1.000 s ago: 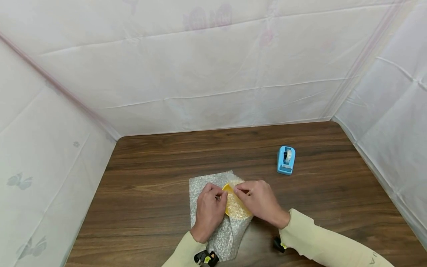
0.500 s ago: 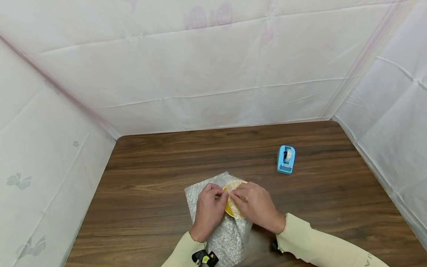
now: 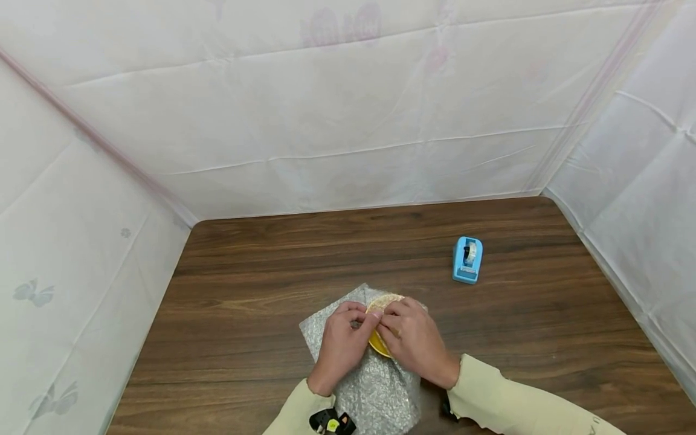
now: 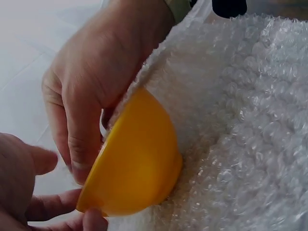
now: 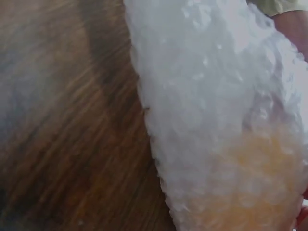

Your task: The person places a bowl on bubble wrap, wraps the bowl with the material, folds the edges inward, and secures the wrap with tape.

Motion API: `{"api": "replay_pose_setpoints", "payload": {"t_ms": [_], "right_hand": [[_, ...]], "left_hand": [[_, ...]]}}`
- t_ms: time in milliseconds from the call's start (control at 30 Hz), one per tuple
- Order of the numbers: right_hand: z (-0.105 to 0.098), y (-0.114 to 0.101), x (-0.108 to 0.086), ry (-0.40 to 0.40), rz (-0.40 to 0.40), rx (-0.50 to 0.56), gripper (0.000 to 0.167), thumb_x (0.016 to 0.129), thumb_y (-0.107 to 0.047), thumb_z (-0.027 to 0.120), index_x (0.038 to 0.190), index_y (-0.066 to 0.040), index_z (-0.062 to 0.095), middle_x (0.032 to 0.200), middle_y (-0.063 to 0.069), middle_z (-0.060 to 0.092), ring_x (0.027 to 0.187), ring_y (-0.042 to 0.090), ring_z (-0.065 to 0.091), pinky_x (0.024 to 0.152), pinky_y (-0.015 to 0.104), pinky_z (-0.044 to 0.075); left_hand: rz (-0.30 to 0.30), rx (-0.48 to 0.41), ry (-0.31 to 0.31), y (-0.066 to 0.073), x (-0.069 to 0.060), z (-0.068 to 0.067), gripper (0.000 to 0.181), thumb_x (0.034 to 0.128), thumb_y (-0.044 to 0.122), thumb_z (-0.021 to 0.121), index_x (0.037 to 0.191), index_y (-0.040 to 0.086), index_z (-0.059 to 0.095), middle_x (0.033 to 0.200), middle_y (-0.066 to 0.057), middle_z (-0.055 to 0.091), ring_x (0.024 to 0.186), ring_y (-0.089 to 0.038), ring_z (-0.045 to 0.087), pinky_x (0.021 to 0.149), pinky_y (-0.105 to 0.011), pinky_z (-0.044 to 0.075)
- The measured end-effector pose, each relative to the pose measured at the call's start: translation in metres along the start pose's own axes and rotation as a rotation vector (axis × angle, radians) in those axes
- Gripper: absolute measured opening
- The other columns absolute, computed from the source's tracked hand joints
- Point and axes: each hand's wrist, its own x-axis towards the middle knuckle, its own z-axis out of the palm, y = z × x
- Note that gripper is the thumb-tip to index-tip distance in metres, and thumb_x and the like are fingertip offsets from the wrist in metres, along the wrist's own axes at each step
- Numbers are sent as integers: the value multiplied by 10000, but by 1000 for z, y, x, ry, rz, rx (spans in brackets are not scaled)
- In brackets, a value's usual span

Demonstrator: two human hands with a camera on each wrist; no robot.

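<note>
A yellow bowl point(image 3: 379, 345) stands on a sheet of bubble wrap point(image 3: 375, 393), part of which is folded over its rim. My left hand point(image 3: 344, 341) holds the near left side of the rim; in the left wrist view its fingers point(image 4: 50, 204) and thumb pinch the edge. From the other side my right hand point(image 3: 417, 341) pinches the folded bubble wrap at the bowl's rim. The bowl looks tilted in the left wrist view, its smooth outer side bare there. Through the wrap in the right wrist view, the bowl shows as a blurred yellow patch.
A light blue tape dispenser point(image 3: 467, 260) with a roll of clear tape stands on the dark wooden table point(image 3: 244, 290), to the back right of the hands. White patterned sheets point(image 3: 348, 121) hang behind the table and along both sides.
The bubble wrap has turned, its far left corner shifting left and nearer. My right hand has moved slightly left and nearer, and my left thumb now reaches across toward it.
</note>
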Motion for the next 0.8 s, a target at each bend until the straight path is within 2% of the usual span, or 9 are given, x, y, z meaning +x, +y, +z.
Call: {"api": "replay_pose_setpoints", "payload": {"t_ms": [100,233,333,467,600,800], "right_hand": [[2,0,-1,33,8,8,45,885,-193,833,852,-162,832,871,-95,729,853,106,602,733,281,539],[5,0,-3,71,13,16,29,857,-175,854,873,-154,844,849,-89,732,842,104,598,729,280,528],[8,0,-5,106,12,21,64,823,-152,873,882,-153,848,843,-79,744,838,109,605,739,289,531],[12,0,-7,191,10,53,104,768,-119,903,793,-146,806,795,-76,735,795,103,614,720,281,532],[16,1,-8,270,4,107,211,726,-79,916,716,-159,720,746,-77,712,749,87,620,698,274,526],[16,1,-8,250,-34,155,147,729,-77,912,749,-154,789,789,-77,746,796,97,646,736,308,522]], "left_hand": [[5,7,-23,1,0,-1,341,986,334,715,783,74,805,1047,-58,727,979,-208,685,774,-248,551],[17,25,-45,3,-1,-2,257,982,221,717,825,38,809,1067,-83,721,972,-235,686,748,-255,562],[-5,37,-54,5,-1,-3,222,974,189,715,846,37,815,1083,-78,721,998,-235,685,775,-275,567],[-51,43,-68,7,-1,-3,233,973,204,703,843,52,822,1112,-69,724,1067,-242,681,855,-336,564],[-65,38,-79,8,-2,-2,255,972,232,700,838,56,827,1127,-72,723,1099,-255,672,906,-391,554],[-48,40,-78,8,-1,-2,213,952,178,710,825,47,822,1128,-84,727,1102,-269,672,921,-419,558]]}}
